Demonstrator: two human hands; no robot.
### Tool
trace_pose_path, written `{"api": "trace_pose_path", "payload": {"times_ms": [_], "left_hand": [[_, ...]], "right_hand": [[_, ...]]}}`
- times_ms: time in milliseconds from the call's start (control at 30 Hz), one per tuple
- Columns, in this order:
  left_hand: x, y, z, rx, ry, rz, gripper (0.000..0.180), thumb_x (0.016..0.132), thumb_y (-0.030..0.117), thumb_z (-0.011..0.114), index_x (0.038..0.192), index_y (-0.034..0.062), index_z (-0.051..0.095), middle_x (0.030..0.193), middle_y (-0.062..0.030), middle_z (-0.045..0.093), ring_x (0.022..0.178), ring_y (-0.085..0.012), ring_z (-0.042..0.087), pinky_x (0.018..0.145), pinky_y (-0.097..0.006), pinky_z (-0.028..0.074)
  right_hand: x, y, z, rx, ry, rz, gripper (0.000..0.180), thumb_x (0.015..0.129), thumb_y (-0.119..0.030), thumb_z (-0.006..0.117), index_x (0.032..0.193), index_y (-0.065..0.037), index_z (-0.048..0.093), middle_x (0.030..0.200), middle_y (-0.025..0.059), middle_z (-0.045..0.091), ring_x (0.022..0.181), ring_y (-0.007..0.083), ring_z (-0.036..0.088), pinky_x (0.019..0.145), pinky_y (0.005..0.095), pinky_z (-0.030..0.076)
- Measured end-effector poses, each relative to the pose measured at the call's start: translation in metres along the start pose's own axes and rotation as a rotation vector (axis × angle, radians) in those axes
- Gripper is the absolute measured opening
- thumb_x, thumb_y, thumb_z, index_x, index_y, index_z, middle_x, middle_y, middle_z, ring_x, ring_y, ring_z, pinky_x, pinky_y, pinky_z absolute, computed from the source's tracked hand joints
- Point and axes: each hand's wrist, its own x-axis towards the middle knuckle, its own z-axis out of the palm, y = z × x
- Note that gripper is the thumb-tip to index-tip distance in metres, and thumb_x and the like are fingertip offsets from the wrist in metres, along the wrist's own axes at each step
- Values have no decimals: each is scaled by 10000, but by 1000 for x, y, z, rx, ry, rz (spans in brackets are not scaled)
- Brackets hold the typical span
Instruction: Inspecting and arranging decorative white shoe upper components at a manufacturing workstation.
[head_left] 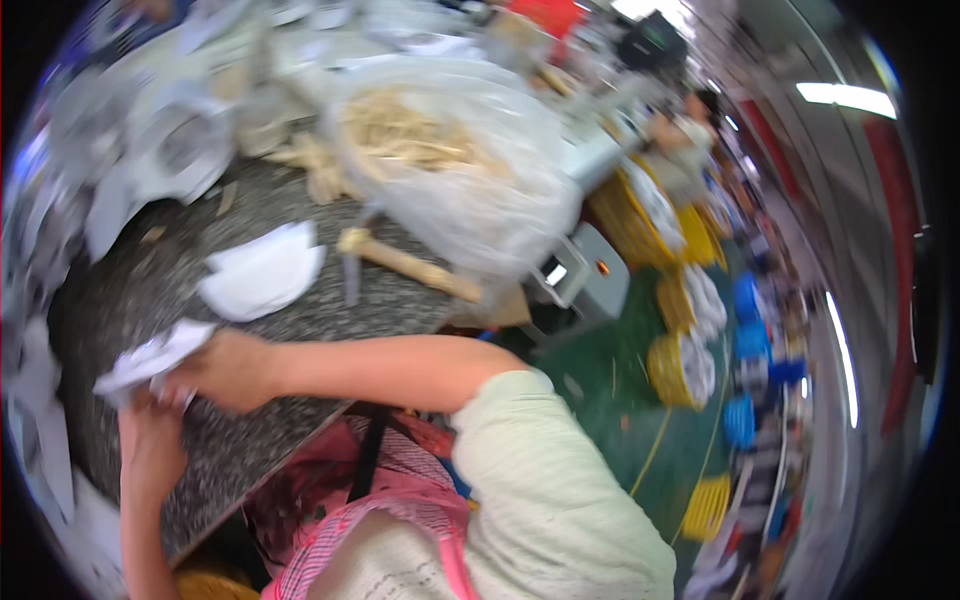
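While a worker's left hand (155,445) and right hand (232,372) grasp a thin white piece (150,362) above the speckled gray tabletop (385,315), yellow baskets (663,368) stand on the green floor (615,410) at right.

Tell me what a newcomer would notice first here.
Probably the big translucent plastic bag of pale strips, on the far part of the speckled worktop. Next come the left hand and right hand, at the worktop's left, holding a white piece too blurred to identify. Off to the right, yellow baskets stand on the green floor.
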Motion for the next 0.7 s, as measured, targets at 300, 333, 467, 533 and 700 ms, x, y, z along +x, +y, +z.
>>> {"api": "trace_pose_path", "payload": {"times_ms": [300,333,467,533,700], "left_hand": [[-24,-57,-3,440,153,-107,465,755,-35,509,1216,-24,447,1359,-139,392,1325,-278,287,1019,-506,259],[-28,-68,5,397,123,2,488,728,-65,471,1215,-35,448,1350,-174,390,1318,-300,290,1011,-504,258],[-2,-31,-19,155,48,263,525,701,7,495,1220,-53,438,1299,-220,417,1280,-364,309,1034,-493,245],[5,-29,-20,-46,-69,234,588,709,170,576,1241,-36,434,1286,-228,419,1253,-380,322,1064,-496,202],[-17,-50,4,-49,-130,160,542,774,234,548,1217,-56,438,1274,-243,428,1250,-391,332,1064,-505,185]], "right_hand": [[57,5,-20,-834,-433,-186,189,783,-193,532,807,-100,695,876,58,658,924,243,591,723,374,476],[63,4,-21,-876,-558,-260,199,798,-191,531,845,-115,708,915,62,667,954,243,592,734,363,489],[55,14,-5,-832,-683,-385,194,802,-197,534,851,-131,709,892,28,669,938,242,600,755,367,497],[44,13,-11,-849,-581,-339,190,798,-200,538,842,-132,710,895,28,669,938,238,600,743,369,497],[47,-25,3,-831,-529,-193,176,762,-195,555,786,-121,713,877,62,662,890,244,605,699,372,464]]}}
